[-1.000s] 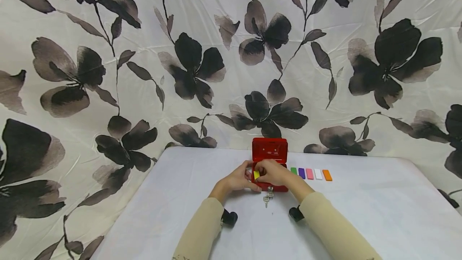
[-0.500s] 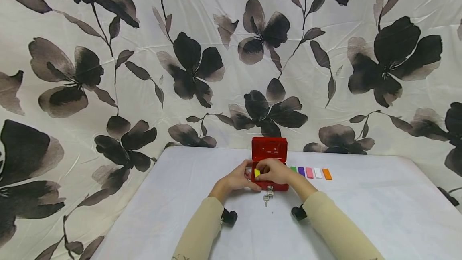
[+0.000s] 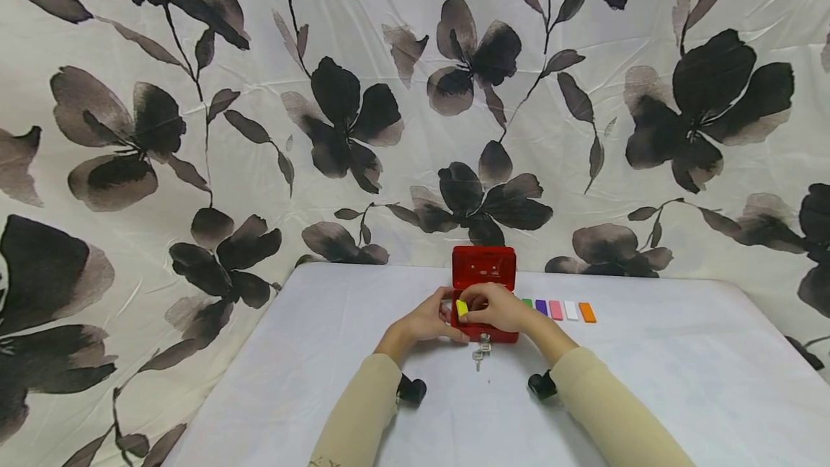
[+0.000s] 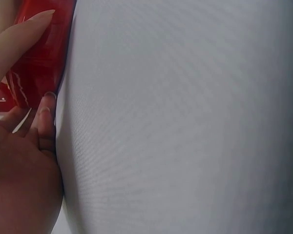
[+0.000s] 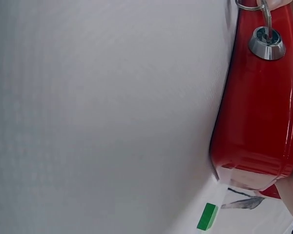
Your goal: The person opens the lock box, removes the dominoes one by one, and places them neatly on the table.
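A red metal cash box stands near the table's back edge with its lid raised. My left hand grips its left front corner; the left wrist view shows the thumb on the front face and fingers at the side. Over the box's inside, my right hand pinches a small yellow block at the left part of the opening. The right hand hides most of the interior. A silver lock with a key in it sits on the box front, and another key hangs from its ring.
To the right of the box lies a row of small flat blocks: green, purple, pink, white and orange. A white cloth covers the table. A floral curtain hangs behind it.
The yellow block has tilted a little in my right fingers, and the right wrist has swung slightly to the right. My left hand and the box hold their place.
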Available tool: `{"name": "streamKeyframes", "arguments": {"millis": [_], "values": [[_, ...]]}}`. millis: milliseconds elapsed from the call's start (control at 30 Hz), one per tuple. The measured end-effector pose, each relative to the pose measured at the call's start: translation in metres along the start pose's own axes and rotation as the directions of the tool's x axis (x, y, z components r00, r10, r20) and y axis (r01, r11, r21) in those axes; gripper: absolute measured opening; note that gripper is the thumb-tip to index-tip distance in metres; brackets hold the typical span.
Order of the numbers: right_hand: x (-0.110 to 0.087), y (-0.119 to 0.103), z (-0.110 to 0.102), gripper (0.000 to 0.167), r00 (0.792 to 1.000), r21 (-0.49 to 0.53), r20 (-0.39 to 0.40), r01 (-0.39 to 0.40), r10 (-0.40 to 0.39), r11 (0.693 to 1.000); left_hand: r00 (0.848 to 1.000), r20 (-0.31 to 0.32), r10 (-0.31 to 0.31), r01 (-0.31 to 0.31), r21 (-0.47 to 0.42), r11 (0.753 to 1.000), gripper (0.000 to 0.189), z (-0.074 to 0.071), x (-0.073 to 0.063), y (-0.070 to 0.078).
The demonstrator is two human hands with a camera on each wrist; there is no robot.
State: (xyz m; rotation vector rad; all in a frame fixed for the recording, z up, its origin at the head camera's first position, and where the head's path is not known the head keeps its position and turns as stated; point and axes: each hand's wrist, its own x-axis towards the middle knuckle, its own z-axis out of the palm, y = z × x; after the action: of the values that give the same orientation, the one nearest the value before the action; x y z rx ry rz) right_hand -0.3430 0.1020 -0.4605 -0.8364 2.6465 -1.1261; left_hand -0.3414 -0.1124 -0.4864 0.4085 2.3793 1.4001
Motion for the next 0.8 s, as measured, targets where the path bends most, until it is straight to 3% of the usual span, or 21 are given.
{"name": "streamKeyframes", "arguments": {"millis": [433, 800], "values": [[-0.009, -0.005, -0.007, 0.034, 0.999, 0.003, -0.027, 0.017, -0.017, 1.0, 1.0, -0.012, -0.004, 0.004, -0.003, 1.0, 0.092, -0.001, -0.001, 0.0], [-0.024, -0.007, -0.012, 0.037, 0.998, 0.015, -0.05, -0.024, 0.024, 1.0, 1.0, -0.005, -0.013, 0.013, -0.013, 1.0, 0.094, 0.0, -0.005, 0.002]]}}
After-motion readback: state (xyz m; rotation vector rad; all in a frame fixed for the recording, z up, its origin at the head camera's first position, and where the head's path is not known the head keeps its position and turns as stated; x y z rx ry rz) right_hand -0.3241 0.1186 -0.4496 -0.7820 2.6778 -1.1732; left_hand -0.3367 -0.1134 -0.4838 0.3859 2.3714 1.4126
